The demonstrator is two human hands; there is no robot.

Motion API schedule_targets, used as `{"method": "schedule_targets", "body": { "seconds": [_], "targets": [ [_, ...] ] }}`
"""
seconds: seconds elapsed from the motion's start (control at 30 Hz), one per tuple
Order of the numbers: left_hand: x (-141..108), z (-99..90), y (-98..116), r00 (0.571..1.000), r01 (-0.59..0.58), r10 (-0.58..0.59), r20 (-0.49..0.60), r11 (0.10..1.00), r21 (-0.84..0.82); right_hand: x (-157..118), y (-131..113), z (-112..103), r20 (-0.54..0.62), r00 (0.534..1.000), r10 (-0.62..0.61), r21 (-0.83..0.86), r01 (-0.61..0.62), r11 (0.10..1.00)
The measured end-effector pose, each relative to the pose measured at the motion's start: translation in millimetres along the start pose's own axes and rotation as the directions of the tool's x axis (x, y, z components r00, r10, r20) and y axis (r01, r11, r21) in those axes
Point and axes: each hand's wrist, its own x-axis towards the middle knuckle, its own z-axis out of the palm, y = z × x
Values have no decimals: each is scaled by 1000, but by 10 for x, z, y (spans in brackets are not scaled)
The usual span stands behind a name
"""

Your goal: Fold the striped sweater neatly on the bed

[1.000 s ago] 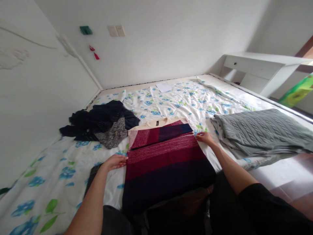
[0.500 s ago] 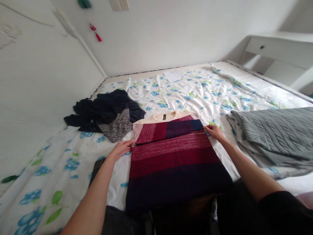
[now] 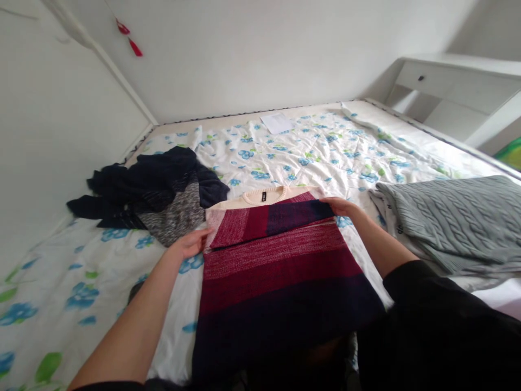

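At left, heaped dark clothes (image 3: 165,172) just beside the striped sweater (image 3: 280,271), possibly in the way; next, left hand (image 3: 193,243) against its edge, grip impossible to tell. Centre: sweater flat on the bed (image 3: 309,155), one sleeve (image 3: 271,219) laid crosswise, the rest not yet folded. Then right hand (image 3: 341,207), pinching the sleeve's end; farther right, grey knit (image 3: 459,222), apart.

Plain white walls (image 3: 260,60), white drawered desk (image 3: 459,89) at right

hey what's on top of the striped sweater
A folded-over sleeve lies across the striped sweater, its end at the right hand. Whatever is beneath the sleeve is covered.
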Motion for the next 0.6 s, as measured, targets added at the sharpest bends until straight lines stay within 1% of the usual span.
{"method": "schedule_targets", "body": {
  "seconds": [0.07,0.1,0.17,0.2,0.27,0.33,0.4,0.43,0.47,0.5,0.53,0.57,0.6],
  "targets": [
    [61,67,44,999,31,-29,31,999,-44,85,-60,39,40,998,57,-24,-56,998],
    [90,109,82,1000,17,-15,24,997,-69,119,-93,48,52,995,87,-32,-86,996],
    [152,188,207,999,-34,32,-23,994,-101,172,-188,49,44,993,111,-38,-109,993],
    [182,220,300,997,-62,57,-51,992,-108,192,-258,45,30,995,91,-29,-90,996],
    [222,259,537,988,-130,119,-95,984,-121,211,-444,33,-9,1000,-13,15,13,1000],
    [202,270,791,965,-249,232,-120,956,-157,178,-656,23,-80,983,-164,84,170,982],
    [82,260,967,916,-400,380,-131,893,-206,45,-809,10,-171,938,-301,144,326,934],
    [-23,246,995,887,-461,442,-130,858,-225,-72,-833,-2,-211,909,-359,157,394,906],
    [-156,225,973,866,-499,483,-129,834,-236,-227,-806,-22,-244,880,-408,151,450,880],
    [-311,195,896,855,-518,502,-130,822,-236,-416,-724,-49,-263,856,-446,121,488,864],
    [-483,156,767,856,-517,501,-127,827,-222,-634,-584,-85,-266,839,-474,68,507,859],
    [-662,107,594,869,-494,478,-126,849,-189,-872,-395,-126,-252,836,-488,-8,503,864],
    [-841,52,389,889,-456,444,-110,880,-134,-1118,-169,-169,-222,846,-484,-112,471,875]
  ]
}}
